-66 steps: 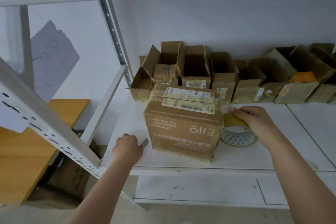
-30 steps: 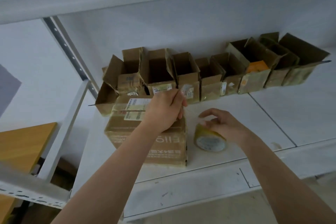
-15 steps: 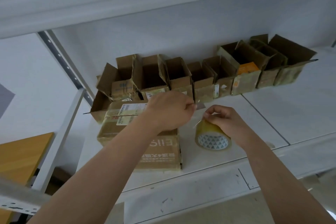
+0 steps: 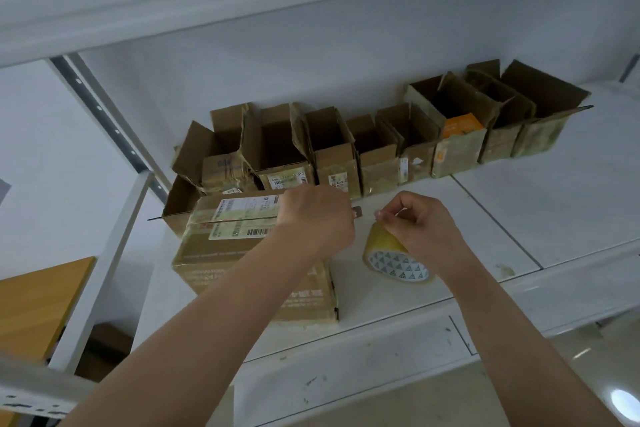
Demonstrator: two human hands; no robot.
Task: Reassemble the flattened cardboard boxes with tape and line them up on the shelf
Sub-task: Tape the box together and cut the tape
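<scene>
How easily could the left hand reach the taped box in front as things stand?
Probably easily: the left hand hovers right over the taped box, nothing between them, though it already grips a small blade.

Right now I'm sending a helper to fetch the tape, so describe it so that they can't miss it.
On the white shelf, in front of the row of open boxes along the wall, stands a closed box. Just right of it sits the tape roll, under the right hand: the only round, yellowish thing there.
</scene>
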